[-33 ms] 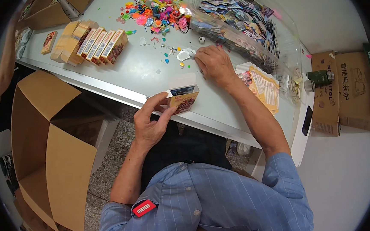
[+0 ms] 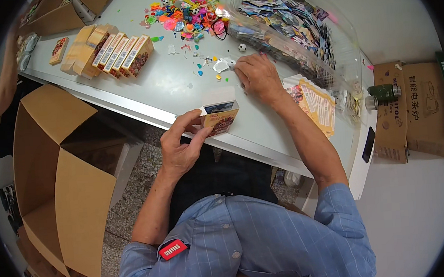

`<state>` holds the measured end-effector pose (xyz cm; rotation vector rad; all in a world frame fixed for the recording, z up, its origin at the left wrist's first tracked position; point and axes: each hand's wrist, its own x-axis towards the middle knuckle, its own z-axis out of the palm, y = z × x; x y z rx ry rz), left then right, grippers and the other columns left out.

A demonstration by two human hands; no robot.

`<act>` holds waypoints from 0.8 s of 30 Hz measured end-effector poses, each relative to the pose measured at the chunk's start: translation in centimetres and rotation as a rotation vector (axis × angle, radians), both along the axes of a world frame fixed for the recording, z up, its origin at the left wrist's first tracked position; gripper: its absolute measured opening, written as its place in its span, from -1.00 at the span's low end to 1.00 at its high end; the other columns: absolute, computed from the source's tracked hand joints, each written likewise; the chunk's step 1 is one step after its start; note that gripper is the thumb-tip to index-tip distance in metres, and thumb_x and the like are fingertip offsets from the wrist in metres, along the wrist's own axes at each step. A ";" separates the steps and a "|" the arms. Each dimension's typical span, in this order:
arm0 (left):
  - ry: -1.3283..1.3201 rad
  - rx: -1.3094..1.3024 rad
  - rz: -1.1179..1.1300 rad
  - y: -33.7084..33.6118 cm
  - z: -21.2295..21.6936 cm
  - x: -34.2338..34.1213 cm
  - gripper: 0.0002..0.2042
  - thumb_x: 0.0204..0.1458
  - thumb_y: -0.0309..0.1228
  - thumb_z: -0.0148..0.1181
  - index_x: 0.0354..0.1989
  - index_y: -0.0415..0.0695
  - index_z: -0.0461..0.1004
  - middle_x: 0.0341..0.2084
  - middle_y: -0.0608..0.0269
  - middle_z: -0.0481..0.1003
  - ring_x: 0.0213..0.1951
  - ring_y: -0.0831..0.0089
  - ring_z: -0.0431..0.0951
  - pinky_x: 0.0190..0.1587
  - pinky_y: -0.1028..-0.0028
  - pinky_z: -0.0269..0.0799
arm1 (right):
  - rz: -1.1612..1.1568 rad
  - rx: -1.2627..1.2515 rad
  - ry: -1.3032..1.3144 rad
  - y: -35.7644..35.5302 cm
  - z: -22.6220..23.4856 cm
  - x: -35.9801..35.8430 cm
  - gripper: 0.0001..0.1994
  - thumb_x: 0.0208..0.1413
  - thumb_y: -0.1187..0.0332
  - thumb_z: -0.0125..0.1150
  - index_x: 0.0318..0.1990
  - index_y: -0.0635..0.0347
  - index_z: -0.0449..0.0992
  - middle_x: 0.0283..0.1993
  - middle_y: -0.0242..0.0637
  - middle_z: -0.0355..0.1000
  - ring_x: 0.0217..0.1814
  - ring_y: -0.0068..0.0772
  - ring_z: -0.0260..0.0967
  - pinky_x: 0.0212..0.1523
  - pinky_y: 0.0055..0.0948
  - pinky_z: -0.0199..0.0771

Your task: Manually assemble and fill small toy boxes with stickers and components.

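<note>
My left hand [image 2: 181,146] holds a small yellow carton [image 2: 220,117] upright at the table's front edge, with its top flap open. My right hand [image 2: 256,74] rests palm down further back on the grey table [image 2: 167,91]. Its curled fingertips pinch the edge of a small white packet [image 2: 222,65]. Tiny loose coloured pieces lie around that packet. A heap of colourful small toys [image 2: 187,15] sits behind it. A stack of flat yellow cartons [image 2: 314,101] lies just right of my right forearm.
A row of filled cartons [image 2: 115,53] lies at the table's left. A clear bag of picture cards [image 2: 286,26] lies at the back right. A big open cardboard box [image 2: 59,170] stands on the floor to my left. Another person's arm [image 2: 6,76] is at the far left. A green can [image 2: 383,93] rests on brown boxes [image 2: 415,109].
</note>
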<state>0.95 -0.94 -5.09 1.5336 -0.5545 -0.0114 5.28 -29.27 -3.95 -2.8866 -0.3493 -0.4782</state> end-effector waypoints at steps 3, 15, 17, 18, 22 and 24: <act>0.019 0.001 0.003 -0.2 -0.1 0.3 -0.54 -0.01 -0.66 0.41 0.11 -0.23 0.49 -0.13 0.05 0.62 -0.20 0.41 0.67 -0.25 0.49 0.60 | 0.006 0.205 0.018 -1.3 0.4 -0.3 -0.89 0.15 0.37 0.30 -0.22 0.18 0.63 -0.09 -0.25 0.57 -0.08 -0.24 0.52 0.03 -0.22 0.49; -0.106 0.058 0.024 -2.0 1.1 1.1 -0.55 -0.03 -0.66 0.41 0.08 -0.24 0.49 -0.11 0.02 0.61 -0.19 0.35 0.67 -0.23 0.44 0.63 | 0.101 0.996 0.441 0.2 10.3 -5.4 -0.87 0.27 0.42 0.23 -0.22 0.33 0.58 0.07 -0.30 0.51 0.04 -0.48 0.41 0.05 -0.44 0.42; -0.151 0.070 0.017 -2.2 1.3 1.3 -0.56 -0.03 -0.66 0.42 0.07 -0.24 0.50 -0.11 0.01 0.61 -0.20 0.33 0.68 -0.23 0.43 0.63 | 0.250 0.592 0.273 0.9 11.1 -5.8 -0.90 0.19 0.44 0.29 -0.22 0.30 0.58 0.11 -0.21 0.49 0.20 -0.25 0.39 0.15 -0.29 0.40; -0.197 0.079 0.003 -2.4 1.4 1.3 -0.56 -0.04 -0.66 0.42 0.06 -0.24 0.50 -0.11 0.01 0.61 -0.21 0.31 0.68 -0.22 0.41 0.63 | 0.248 0.592 0.272 1.3 11.2 -5.9 -0.90 0.19 0.44 0.29 -0.22 0.30 0.58 0.11 -0.21 0.49 0.20 -0.25 0.39 0.15 -0.29 0.40; -0.340 0.124 -0.024 -2.7 1.9 1.3 -0.57 -0.06 -0.66 0.44 0.03 -0.25 0.51 -0.12 0.00 0.61 -0.24 0.27 0.69 -0.22 0.38 0.64 | 0.286 0.243 0.217 3.1 11.2 -6.1 -0.87 0.14 0.42 0.33 -0.21 0.26 0.60 0.16 -0.13 0.45 0.29 -0.02 0.32 0.25 -0.14 0.35; -0.301 0.106 -0.020 -2.6 1.6 1.1 -0.57 -0.06 -0.66 0.43 0.04 -0.25 0.51 -0.12 0.00 0.61 -0.23 0.27 0.69 -0.23 0.39 0.64 | 0.292 0.114 0.212 3.5 11.3 -6.3 -0.85 0.15 0.39 0.33 -0.20 0.26 0.60 0.16 -0.13 0.44 0.30 0.00 0.31 0.26 -0.13 0.35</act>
